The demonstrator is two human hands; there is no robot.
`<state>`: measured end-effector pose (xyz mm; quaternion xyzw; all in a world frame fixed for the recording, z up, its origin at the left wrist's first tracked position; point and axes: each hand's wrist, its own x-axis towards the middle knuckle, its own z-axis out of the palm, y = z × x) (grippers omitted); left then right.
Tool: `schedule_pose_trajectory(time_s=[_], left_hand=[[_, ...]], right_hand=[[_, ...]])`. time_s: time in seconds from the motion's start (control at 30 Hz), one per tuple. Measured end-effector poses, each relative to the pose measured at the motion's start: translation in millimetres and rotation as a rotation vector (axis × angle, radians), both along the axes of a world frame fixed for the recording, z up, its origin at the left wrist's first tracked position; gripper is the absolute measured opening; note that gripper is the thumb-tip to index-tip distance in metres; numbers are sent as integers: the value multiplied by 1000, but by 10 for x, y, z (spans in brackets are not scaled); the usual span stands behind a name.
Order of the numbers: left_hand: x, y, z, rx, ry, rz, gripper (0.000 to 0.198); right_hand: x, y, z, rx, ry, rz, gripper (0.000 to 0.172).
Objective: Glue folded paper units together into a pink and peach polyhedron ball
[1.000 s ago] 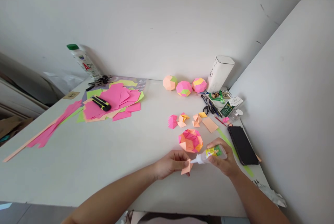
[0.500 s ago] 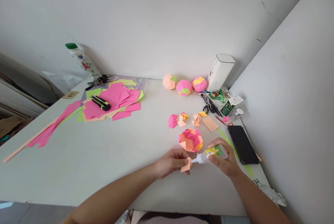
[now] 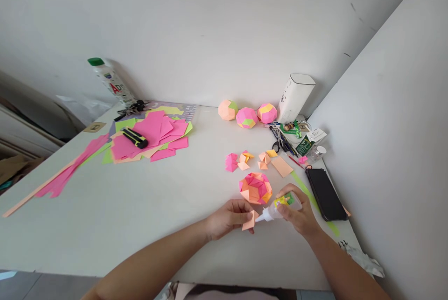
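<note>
Between the fingers of my left hand (image 3: 231, 218) is a small folded peach paper piece (image 3: 249, 222). My right hand (image 3: 299, 209) is wrapped round a clear glue bottle (image 3: 285, 203) with a yellow-green label, tilted so its white nozzle meets the right edge of the folded paper. Just beyond my hands sits a half-built paper ball (image 3: 255, 189), pink, peach and yellow, open at the top. Farther back lie loose folded pieces in pink (image 3: 231, 162), peach and yellow (image 3: 246, 159), and a flat peach paper (image 3: 282, 166).
Three finished paper balls (image 3: 247, 118) stand by the wall, left of a white container (image 3: 297, 97). Scissors (image 3: 277, 143), pens and a phone (image 3: 326, 194) lie on the right. Leftward are stacked coloured papers (image 3: 157, 134), a utility knife (image 3: 135, 138) and a green-capped bottle (image 3: 112, 80).
My right hand has shifted slightly left and down, and the glue nozzle has slid lower along the paper's edge. My left hand stays nearly in place with the folded paper.
</note>
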<state>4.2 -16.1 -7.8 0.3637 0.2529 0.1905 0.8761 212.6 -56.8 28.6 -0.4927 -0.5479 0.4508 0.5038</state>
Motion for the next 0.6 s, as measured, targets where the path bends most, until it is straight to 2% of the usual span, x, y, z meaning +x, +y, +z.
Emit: schedule_pose_trajectory(time_s=[0.17,0.33,0.43,0.6], left_hand=[[-1,3,-31,-3,-52,-9,26],[-8,-6,5,24,-65,-24,24],[-48,-2,25,204,-75,67,23],[-166,91,-31,682,-5,390,21]], right_hand=[[-27,1,-38,-114,140,24,24],[-5,54,-81,-229,376,-43,30],[8,102,-69,-323,519,-114,31],[16,155,-55,-389,686,-201,33]])
